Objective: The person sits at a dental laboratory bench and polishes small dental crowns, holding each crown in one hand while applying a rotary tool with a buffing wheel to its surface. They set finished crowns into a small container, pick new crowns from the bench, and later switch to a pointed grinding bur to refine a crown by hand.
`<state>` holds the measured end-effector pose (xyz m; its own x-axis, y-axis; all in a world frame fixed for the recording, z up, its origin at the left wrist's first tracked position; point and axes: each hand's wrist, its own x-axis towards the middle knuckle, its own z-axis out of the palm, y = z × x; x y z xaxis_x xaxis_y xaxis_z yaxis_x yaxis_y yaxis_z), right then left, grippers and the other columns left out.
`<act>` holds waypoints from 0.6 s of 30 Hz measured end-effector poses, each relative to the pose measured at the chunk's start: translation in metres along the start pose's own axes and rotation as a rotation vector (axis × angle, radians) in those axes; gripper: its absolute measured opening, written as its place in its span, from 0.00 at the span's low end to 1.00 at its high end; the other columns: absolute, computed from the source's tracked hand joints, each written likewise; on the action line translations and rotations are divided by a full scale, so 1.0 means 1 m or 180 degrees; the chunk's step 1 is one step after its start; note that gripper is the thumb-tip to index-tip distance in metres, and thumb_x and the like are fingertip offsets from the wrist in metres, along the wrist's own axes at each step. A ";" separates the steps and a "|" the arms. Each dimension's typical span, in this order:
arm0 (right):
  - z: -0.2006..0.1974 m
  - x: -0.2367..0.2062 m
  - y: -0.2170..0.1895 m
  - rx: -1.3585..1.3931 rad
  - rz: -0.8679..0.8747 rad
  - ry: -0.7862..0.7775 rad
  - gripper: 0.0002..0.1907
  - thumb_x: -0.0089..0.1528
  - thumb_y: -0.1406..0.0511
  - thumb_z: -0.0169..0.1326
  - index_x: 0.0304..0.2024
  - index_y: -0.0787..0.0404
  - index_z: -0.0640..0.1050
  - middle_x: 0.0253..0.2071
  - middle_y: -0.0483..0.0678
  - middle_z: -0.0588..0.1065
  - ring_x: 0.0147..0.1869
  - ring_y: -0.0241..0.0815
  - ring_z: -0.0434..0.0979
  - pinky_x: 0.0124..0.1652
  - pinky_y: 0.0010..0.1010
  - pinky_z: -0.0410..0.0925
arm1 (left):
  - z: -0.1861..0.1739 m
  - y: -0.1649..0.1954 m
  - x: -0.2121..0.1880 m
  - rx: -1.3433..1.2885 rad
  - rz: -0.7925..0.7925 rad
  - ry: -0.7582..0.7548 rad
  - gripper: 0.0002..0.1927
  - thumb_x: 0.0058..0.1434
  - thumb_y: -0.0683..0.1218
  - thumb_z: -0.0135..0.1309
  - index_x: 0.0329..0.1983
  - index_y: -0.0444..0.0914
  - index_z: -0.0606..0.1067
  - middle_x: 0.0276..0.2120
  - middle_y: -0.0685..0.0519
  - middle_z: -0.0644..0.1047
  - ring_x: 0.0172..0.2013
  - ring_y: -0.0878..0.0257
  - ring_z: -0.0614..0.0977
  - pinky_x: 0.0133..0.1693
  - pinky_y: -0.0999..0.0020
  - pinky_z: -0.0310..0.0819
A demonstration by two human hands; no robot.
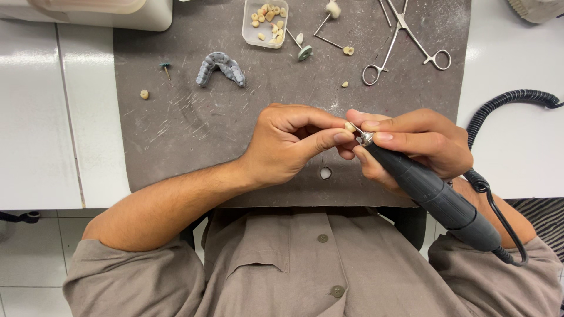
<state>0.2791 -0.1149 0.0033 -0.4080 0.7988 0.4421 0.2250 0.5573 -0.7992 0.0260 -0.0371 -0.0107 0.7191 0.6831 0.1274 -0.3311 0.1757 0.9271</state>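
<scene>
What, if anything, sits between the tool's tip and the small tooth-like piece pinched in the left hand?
Nothing visible. The left hand pinches the small cream piece at its fingertips, and the right hand holds the dark rotary tool with its tip right against that piece, above the grey mat.

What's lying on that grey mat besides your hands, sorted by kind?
Forceps: 1
Grey dental arch model: 1
Clear plastic tray of tooth pieces: 1
Loose tooth pieces, e.g.: 3
Polishing bits on shanks, e.g.: 3
Total: 9
</scene>
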 end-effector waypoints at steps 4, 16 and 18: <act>-0.008 0.024 -0.011 0.0287 0.0074 -0.0416 0.30 0.57 0.76 0.63 0.58 0.67 0.65 0.43 0.57 0.78 0.48 0.48 0.84 0.64 0.51 0.72 | 0.000 0.000 -0.001 -0.0020 0.0013 -0.0007 0.07 0.73 0.40 0.56 0.50 0.31 0.80 0.43 0.46 0.84 0.44 0.64 0.87 0.50 0.69 0.86; 0.006 0.026 -0.020 -0.0412 -0.0155 0.0216 0.27 0.56 0.77 0.65 0.55 0.70 0.68 0.46 0.64 0.75 0.52 0.53 0.82 0.61 0.47 0.76 | -0.001 0.000 -0.001 -0.0067 0.0036 -0.0040 0.07 0.73 0.39 0.56 0.50 0.31 0.80 0.44 0.46 0.84 0.44 0.63 0.87 0.50 0.69 0.87; 0.004 0.024 -0.020 -0.0202 -0.0064 0.0159 0.27 0.55 0.77 0.63 0.54 0.72 0.67 0.44 0.66 0.74 0.50 0.54 0.82 0.59 0.48 0.76 | -0.001 -0.001 -0.001 0.0000 0.0065 -0.0028 0.07 0.73 0.39 0.56 0.50 0.31 0.80 0.43 0.46 0.84 0.44 0.63 0.87 0.50 0.69 0.87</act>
<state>0.2616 -0.1079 0.0287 -0.3687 0.7968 0.4788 0.2735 0.5853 -0.7633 0.0253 -0.0374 -0.0119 0.7175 0.6803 0.1494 -0.3458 0.1617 0.9243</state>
